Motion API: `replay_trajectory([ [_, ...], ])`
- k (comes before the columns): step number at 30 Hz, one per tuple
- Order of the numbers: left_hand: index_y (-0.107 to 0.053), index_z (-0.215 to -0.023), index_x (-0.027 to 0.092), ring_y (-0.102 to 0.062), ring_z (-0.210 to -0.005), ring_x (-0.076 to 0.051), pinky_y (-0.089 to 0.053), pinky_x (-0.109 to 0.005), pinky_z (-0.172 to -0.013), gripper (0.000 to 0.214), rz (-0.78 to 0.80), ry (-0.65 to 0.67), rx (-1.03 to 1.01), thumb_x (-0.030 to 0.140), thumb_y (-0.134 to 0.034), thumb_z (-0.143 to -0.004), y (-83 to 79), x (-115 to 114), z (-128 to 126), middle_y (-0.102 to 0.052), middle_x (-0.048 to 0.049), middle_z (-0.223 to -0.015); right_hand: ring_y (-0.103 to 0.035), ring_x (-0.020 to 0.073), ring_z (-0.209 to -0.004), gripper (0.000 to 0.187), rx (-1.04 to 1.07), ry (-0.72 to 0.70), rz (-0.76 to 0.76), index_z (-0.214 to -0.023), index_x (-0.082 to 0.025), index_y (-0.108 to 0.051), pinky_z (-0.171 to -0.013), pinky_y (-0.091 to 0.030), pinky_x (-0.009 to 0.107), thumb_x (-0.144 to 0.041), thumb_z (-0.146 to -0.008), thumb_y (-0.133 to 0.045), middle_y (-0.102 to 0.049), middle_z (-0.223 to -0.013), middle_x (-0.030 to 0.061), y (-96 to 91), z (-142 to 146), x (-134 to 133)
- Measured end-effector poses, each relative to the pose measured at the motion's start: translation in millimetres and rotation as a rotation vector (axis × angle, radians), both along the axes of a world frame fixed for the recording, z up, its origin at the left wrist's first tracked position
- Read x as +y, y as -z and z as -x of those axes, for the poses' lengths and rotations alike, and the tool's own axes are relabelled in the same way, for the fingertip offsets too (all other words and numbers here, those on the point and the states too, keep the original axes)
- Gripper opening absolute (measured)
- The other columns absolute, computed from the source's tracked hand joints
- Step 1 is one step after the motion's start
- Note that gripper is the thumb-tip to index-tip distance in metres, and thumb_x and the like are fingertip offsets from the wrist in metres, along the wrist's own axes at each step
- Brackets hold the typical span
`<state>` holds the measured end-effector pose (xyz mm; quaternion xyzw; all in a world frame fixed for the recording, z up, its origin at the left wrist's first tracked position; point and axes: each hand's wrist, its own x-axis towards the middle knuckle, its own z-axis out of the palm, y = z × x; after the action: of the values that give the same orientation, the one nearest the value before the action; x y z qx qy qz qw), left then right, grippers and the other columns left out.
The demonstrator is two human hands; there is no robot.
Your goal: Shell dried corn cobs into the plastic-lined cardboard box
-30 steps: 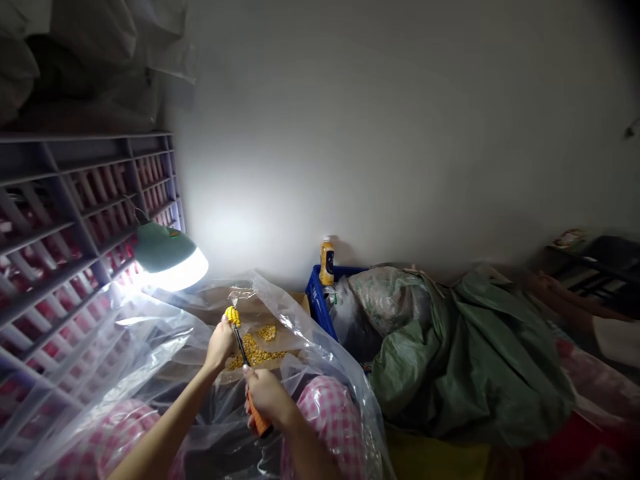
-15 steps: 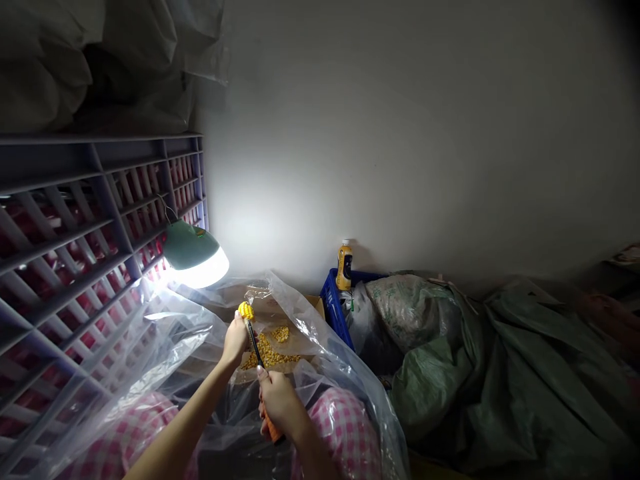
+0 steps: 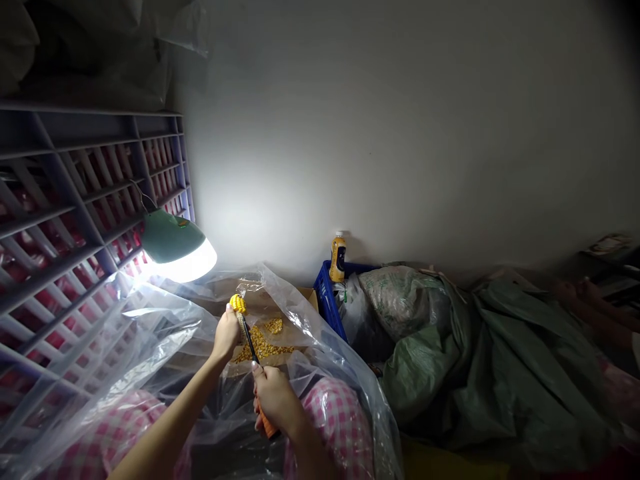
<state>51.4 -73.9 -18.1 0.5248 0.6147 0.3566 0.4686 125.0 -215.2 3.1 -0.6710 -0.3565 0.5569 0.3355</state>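
My left hand [image 3: 227, 331] is closed around a corn cob [image 3: 239, 304], its yellow kernels showing above my thumb. My right hand [image 3: 274, 395] grips a screwdriver [image 3: 249, 339] by its orange and black handle. The dark shaft slants up and left, and its tip meets the cob just by my left fingers; the exact contact is too small to tell. Beneath both hands, loose corn kernels [image 3: 267, 348] lie in a pile on brown cardboard [image 3: 223, 291]. Clear plastic sheeting [image 3: 320, 347] spreads around the cardboard and over my knees.
A lit green lamp [image 3: 175, 241] hangs from a purple plastic crate [image 3: 75, 193] at left. A blue basket [image 3: 327, 303] with a yellow bottle [image 3: 338, 259] stands by the wall. Green sacks [image 3: 520, 373] fill the right, where part of another person's arm [image 3: 595, 307] shows.
The view has shifted slightly, so most things appear a little further left and higher. Both hands keep their holds, with the screwdriver still against the cob.
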Motion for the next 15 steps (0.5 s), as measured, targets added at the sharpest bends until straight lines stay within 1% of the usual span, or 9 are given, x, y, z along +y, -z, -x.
replay_trajectory([
  [4, -0.054, -0.083, 0.016, -0.061, -0.060, -0.022, -0.046, -0.031, -0.053, 0.044, -0.012, 0.003, 0.030, 0.044, -0.019, -0.084, 1.1, 1.5, 0.6, -0.062, -0.0079, -0.062, -0.040, 0.0101, -0.022, 0.037, -0.002, -0.002, 0.006, -0.067, -0.017, -0.041, -0.024, -0.034, 0.020, -0.042, -0.089, -0.026, -0.042, -0.040, -0.0056, 3.3, -1.5, -0.2],
  [9, -0.056, -0.082, 0.015, -0.062, -0.068, -0.023, -0.046, -0.031, -0.059, 0.041, -0.029, 0.001, 0.073, 0.040, -0.023, -0.084, 0.5, -0.5, 0.2, -0.065, -0.0092, -0.072, -0.042, 0.0094, -0.023, 0.038, 0.007, -0.010, 0.018, -0.069, -0.017, -0.042, -0.026, -0.036, 0.019, -0.046, -0.089, -0.027, -0.043, -0.041, -0.0061, 5.8, -3.0, 1.5],
  [12, -0.056, -0.084, 0.015, -0.062, -0.071, -0.023, -0.045, -0.031, -0.061, 0.039, -0.038, 0.012, 0.093, 0.039, -0.025, -0.084, 2.3, -2.7, -0.7, -0.065, -0.0099, -0.075, -0.042, 0.0099, -0.023, 0.037, 0.006, -0.011, 0.030, -0.070, -0.017, -0.042, -0.026, -0.036, 0.020, -0.045, -0.089, -0.026, -0.043, -0.040, -0.0061, 6.8, -2.3, 1.5],
  [15, -0.056, -0.085, 0.015, -0.062, -0.070, -0.022, -0.045, -0.030, -0.061, 0.040, -0.037, 0.028, 0.112, 0.037, -0.023, -0.085, 7.9, -4.1, -1.1, -0.065, -0.0104, -0.075, -0.041, 0.0098, -0.023, 0.035, -0.005, 0.002, 0.048, -0.070, -0.017, -0.041, -0.026, -0.035, 0.018, -0.042, -0.090, -0.027, -0.040, -0.038, -0.0066, 6.2, 1.0, 1.6],
])
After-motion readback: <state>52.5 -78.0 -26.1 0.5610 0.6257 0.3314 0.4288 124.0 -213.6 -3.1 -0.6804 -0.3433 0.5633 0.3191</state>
